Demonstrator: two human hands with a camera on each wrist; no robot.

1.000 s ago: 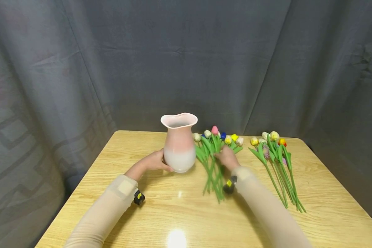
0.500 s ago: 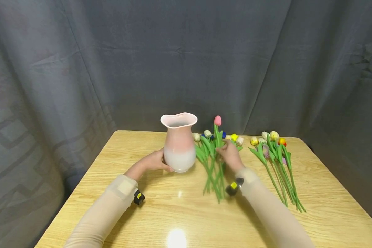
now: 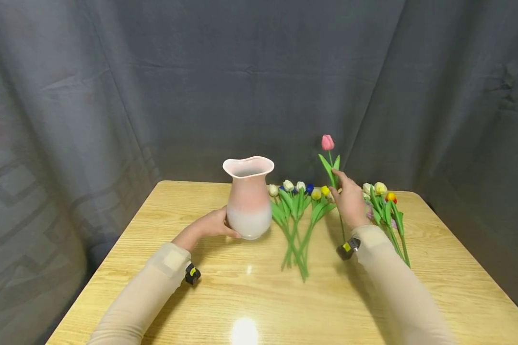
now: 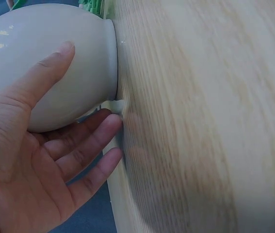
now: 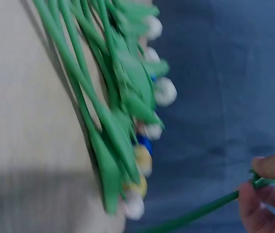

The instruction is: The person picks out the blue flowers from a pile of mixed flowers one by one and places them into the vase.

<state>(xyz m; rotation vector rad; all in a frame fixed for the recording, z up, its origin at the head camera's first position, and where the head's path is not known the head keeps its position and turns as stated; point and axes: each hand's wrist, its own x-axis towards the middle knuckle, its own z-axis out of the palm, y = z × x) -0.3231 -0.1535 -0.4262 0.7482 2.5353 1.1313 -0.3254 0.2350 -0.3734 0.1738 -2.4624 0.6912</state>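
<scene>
A pink tulip [image 3: 327,143] is up at the right, between the bunch in the middle and the one farther right, its bloom above the far edge of the surface [image 3: 198,306]. The bloom is narrow and closed, in uneven shades of pink, with bright green leaves [image 3: 325,164] spreading beneath it and a long, thin green stem running downward. The whole flower leans slightly left at the top; whether the stem's lower end touches anything, I cannot tell. The right hand [image 3: 349,199] pinches it below the leaves, thumb and fingers clamped on the stem. To the left stands the vase [image 3: 249,206], upright and well apart from the tulip: glossy, round-bellied, white at the bottom blending into soft pink above, with a narrower neck and a wide wavy rim. The left hand [image 3: 216,224] cups its lower left side, thumb against the belly and fingers bent loosely around toward the base. Just right of the vase lie the middle tulips [image 3: 292,203], with cream, blue and yellow blooms. Another bunch [image 3: 388,213], partly hidden by the right arm, shows cream, yellow, orange-red and pale purple blooms.
</scene>
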